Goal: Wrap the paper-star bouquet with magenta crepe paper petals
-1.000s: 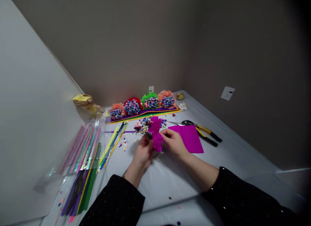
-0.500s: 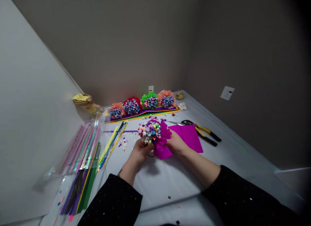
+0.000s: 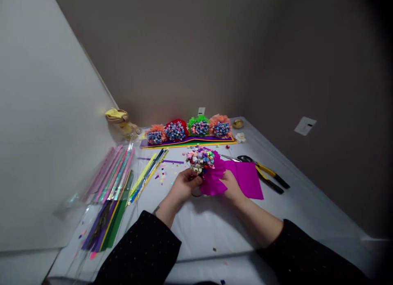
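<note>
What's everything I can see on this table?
Bouquet: one, multicoloured paper stars, between the hands
Wrap: one, magenta, around the bouquet
Other bouquets: four, blue-pink stars, peach, red or green frills, at the back
Paper stack: one, purple, yellow, green, under them
Magenta sheet: one, right of the hands
Scissors: one, black, above that sheet
Pliers: one, yellow-black, far right
Strips: many, mixed colours, left
Scraps: many, mixed colours, left of the hands
Left hand: one, gripping the bouquet
Right hand: one, on the wrap
</note>
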Demonstrator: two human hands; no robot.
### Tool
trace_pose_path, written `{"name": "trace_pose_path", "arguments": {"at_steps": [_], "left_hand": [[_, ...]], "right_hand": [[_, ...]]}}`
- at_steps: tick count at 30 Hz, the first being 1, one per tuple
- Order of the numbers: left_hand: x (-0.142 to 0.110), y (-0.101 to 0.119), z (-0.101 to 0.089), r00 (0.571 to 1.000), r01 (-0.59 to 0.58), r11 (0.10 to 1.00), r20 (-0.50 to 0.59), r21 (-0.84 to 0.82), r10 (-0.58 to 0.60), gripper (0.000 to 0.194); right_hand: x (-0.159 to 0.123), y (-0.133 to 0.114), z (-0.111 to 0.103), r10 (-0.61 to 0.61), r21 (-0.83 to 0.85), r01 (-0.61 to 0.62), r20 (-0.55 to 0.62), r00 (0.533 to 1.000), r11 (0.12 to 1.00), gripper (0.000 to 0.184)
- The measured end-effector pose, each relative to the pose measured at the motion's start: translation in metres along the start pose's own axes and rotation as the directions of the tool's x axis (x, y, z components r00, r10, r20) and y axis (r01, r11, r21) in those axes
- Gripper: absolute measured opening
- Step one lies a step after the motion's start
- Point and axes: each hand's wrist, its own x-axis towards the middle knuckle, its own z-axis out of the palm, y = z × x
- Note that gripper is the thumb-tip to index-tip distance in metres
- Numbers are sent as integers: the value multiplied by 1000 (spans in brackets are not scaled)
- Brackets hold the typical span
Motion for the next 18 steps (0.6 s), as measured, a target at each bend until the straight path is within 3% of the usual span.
{"name": "trace_pose_path", "arguments": {"at_steps": [5,10,13,18], "left_hand": [[-1,3,2,996,17,1000,-83,-16,-18,36],[0,1,0,994,-42,997,-96,61,48,34],[-1,2,-3,997,-34,996,-70,85,40,29],[-4,14,-11,990,-122,959,-41,256,137,17]], "right_hand": [[0,1,-2,-33,-72,34,5,999,997,9],[-1,1,-1,-60,-129,57,-14,998,990,7],[-3,-4,0,-63,-137,68,39,997,988,7],[-6,-9,1,-199,-161,212,97,975,964,16]]}}
